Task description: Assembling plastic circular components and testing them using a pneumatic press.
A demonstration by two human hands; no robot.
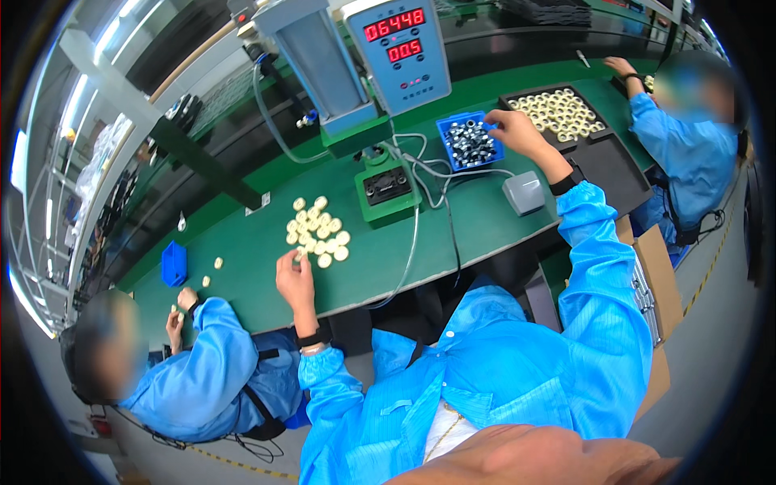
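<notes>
My left hand (pixel 296 283) is at the near edge of a loose pile of cream-coloured round pieces (pixel 322 233) on the green table. Its fingertips close around one cream round piece (pixel 301 254). Over on the right, my right hand (pixel 516 132) reaches to a blue bin (pixel 446 129) filled with small shiny metal parts (pixel 470 145). The fingers of that hand are pinched at the bin's right rim, and what lies between them is too small to make out. Between my hands stands a green press with a dark fixture (pixel 386 186) on its base; no piece is discernible there.
A counter box (pixel 398 61) with red digits hangs above the press. Cables and a grey box (pixel 524 192) lie to the right. Beyond is a black tray (pixel 622 166) of cream rings (pixel 558 111). Co-workers sit at both sides; a small blue bin (pixel 174 263) stands left.
</notes>
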